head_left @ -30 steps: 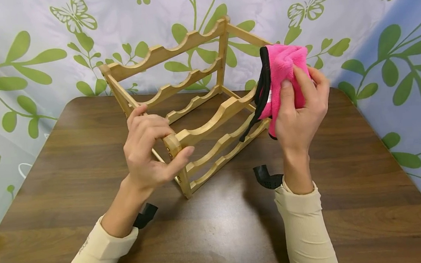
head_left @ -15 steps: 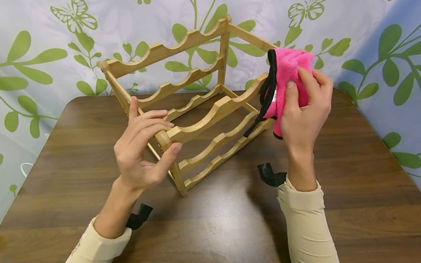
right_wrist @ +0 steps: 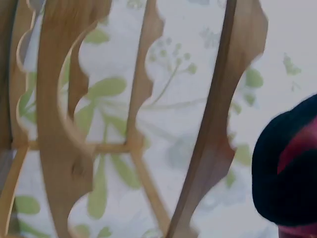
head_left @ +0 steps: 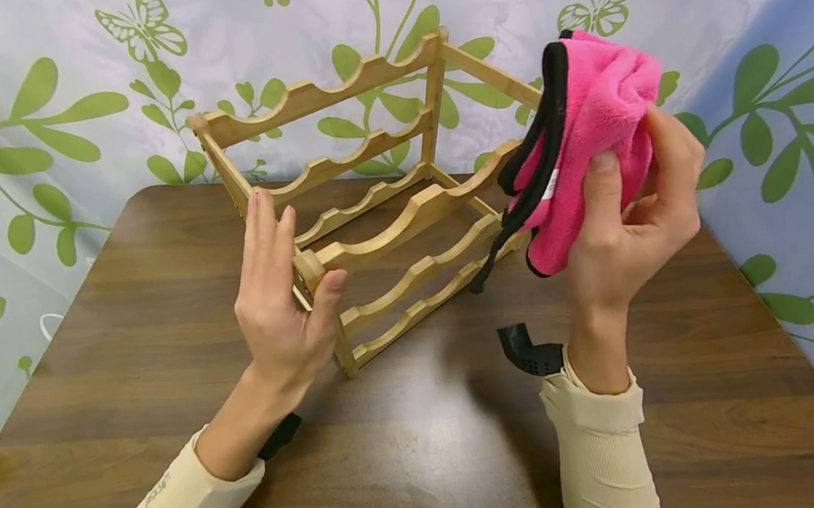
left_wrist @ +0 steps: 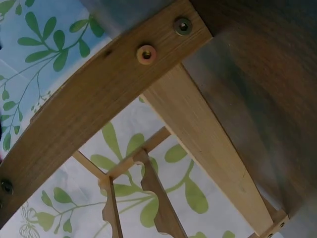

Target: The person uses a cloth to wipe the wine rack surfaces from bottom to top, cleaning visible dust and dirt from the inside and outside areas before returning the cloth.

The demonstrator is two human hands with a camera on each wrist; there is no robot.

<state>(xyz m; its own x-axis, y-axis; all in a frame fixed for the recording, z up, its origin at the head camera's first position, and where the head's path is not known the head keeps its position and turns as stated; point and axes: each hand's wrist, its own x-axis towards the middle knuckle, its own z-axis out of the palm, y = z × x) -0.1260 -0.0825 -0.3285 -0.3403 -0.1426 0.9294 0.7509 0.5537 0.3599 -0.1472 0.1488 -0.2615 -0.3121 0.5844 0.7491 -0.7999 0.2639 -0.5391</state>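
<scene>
A wooden wine rack (head_left: 439, 200) with scalloped rails stands on the table at the middle of the head view. My left hand (head_left: 274, 312) is at its near left corner post (left_wrist: 99, 94), fingers straight and thumb spread, on either side of the post's top. Bolt heads show along that post in the left wrist view. My right hand (head_left: 633, 212) pinches a folded pink cloth (head_left: 603, 103) with black edging between thumb and fingers, raised beside the rack's right end. The cloth's black edge (right_wrist: 275, 168) enters the right wrist view at its right side.
The brown wooden table (head_left: 423, 460) reaches to a curtain (head_left: 60, 42) printed with green leaves and butterflies. A black wrist mount (head_left: 529, 349) juts from the right cuff, and another (head_left: 281, 435) from the left.
My right hand has drawn the cloth away from the rack, rightward and nearer the camera. The left hand's fingers have straightened, and the rack's near corner has shifted slightly left.
</scene>
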